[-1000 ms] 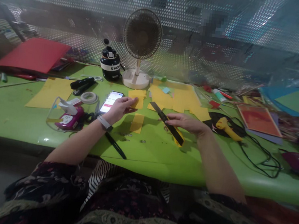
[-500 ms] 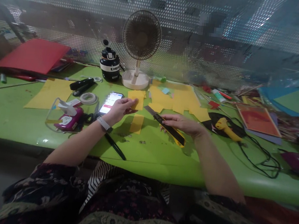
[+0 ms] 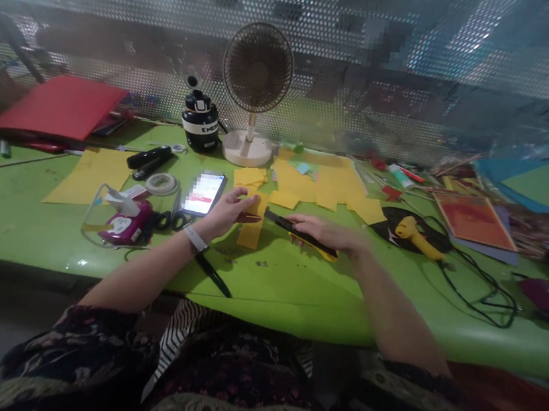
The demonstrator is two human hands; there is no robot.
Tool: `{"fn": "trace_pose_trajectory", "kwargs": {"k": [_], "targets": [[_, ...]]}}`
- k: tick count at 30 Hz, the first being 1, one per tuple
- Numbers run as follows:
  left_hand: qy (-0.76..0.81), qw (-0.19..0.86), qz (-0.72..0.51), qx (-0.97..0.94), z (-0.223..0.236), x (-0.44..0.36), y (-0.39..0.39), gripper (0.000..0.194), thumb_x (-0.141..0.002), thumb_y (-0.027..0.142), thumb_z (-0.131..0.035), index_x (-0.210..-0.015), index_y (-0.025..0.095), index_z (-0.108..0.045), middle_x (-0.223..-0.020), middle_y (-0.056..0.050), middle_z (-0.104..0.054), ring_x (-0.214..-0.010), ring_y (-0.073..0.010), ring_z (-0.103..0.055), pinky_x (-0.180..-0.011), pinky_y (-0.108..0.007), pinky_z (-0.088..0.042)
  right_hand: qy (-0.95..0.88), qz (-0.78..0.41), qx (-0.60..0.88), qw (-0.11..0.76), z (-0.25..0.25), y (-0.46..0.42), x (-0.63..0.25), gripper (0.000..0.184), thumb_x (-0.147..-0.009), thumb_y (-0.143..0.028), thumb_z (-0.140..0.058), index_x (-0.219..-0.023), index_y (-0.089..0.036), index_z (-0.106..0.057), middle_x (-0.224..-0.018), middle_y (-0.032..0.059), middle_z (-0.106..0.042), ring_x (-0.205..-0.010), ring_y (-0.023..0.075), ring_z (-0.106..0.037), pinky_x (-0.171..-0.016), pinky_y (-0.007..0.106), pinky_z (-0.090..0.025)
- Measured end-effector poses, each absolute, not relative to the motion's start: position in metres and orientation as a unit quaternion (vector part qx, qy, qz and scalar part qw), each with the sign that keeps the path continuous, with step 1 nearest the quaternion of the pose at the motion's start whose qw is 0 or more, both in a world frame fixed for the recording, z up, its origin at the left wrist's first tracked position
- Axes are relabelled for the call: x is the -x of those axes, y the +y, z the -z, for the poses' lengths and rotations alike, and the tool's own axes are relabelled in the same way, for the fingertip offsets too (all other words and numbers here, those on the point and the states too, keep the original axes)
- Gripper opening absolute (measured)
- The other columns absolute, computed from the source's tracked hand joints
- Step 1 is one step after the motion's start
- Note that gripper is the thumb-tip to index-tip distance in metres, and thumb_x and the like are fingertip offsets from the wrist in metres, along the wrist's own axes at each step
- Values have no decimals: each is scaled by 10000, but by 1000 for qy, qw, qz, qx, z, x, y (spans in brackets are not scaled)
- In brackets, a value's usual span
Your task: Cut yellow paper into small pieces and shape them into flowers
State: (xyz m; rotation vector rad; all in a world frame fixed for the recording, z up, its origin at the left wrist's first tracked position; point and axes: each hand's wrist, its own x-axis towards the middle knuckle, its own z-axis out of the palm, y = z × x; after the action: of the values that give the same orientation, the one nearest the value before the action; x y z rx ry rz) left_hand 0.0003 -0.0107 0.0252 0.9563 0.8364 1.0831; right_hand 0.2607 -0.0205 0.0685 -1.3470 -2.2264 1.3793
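My left hand (image 3: 226,214) pinches a small yellow paper piece (image 3: 259,202) between thumb and fingers. Just below it, another yellow paper strip (image 3: 249,236) lies on the green table, partly overlapped from my viewpoint. In my right hand (image 3: 326,230) is a yellow-and-black utility knife (image 3: 318,243), gripped from above and pointing left. Its blade end is close to the right edge of the held paper; I cannot tell whether they touch. A few small yellow pieces (image 3: 249,176) are piled behind my left hand. A lit phone (image 3: 204,193) lies left of that hand.
A fan (image 3: 248,149) and a black bottle (image 3: 201,126) stand at the back. Scissors (image 3: 172,220), a tape roll (image 3: 161,182) and a black pen (image 3: 214,275) lie left. Larger yellow sheets (image 3: 343,174) spread behind; a yellow glue gun (image 3: 418,238) with its cord lies right.
My left hand has brought the paper piece down, nearer the lower strip. My right hand has turned the knife flatter and lower, its blade end now beside the paper.
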Motion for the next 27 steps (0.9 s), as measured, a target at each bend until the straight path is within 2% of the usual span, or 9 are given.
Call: {"fn": "trace_pose_trajectory", "kwargs": {"k": [5,10,14,20,24,27], "targets": [[358,687,-441,-454,-23,-5,-16,342,-713,301,-821,-860,140,-558,-935,-49,-697,-878,-153,-692,-829,-347,-600,-795,-379,471,55,-76,-29,-252,457,-893,-506,-539,-1223,-209,-645,-899,59,-691,-710,180,-587,-627,294,-412],[349,696,-431,-457,-17,-7,-15,300,-723,339,-811,-851,136,-631,-963,-47,-708,-891,-144,-689,-863,-329,-579,-833,-309,457,49,-78,-32,-248,435,-910,-545,-502,-1143,-209,-649,-932,69,-688,-732,186,-577,-631,290,-375],[357,695,-430,-453,-17,-7,-16,289,-725,336,-810,-869,142,-652,-952,-34,-711,-852,-128,-686,-850,-312,-573,-838,-287,459,67,-76,-32,-246,413,-908,-522,-518,-1146,-220,-665,-944,70,-700,-739,196,-582,-642,296,-378],[365,695,-437,-439,-17,-9,-16,285,-703,327,-828,-831,136,-658,-878,-22,-710,-783,-110,-673,-817,-278,-560,-843,-294,440,96,-74,-32,-250,388,-891,-461,-562,-1177,-243,-707,-1098,65,-719,-908,225,-638,-753,309,-431],[367,688,-470,-413,-18,-10,-16,260,-709,296,-825,-804,141,-639,-845,-9,-694,-781,-113,-665,-843,-303,-547,-850,-270,446,73,-76,-32,-253,426,-917,-455,-516,-1230,-219,-683,-1090,67,-728,-836,201,-648,-711,297,-436],[362,692,-479,-401,-18,-11,-16,232,-732,281,-806,-815,145,-637,-864,-11,-689,-800,-115,-665,-863,-313,-530,-856,-243,447,91,-76,-33,-250,428,-917,-446,-515,-1227,-204,-685,-1087,79,-731,-850,206,-649,-707,295,-441]]}}
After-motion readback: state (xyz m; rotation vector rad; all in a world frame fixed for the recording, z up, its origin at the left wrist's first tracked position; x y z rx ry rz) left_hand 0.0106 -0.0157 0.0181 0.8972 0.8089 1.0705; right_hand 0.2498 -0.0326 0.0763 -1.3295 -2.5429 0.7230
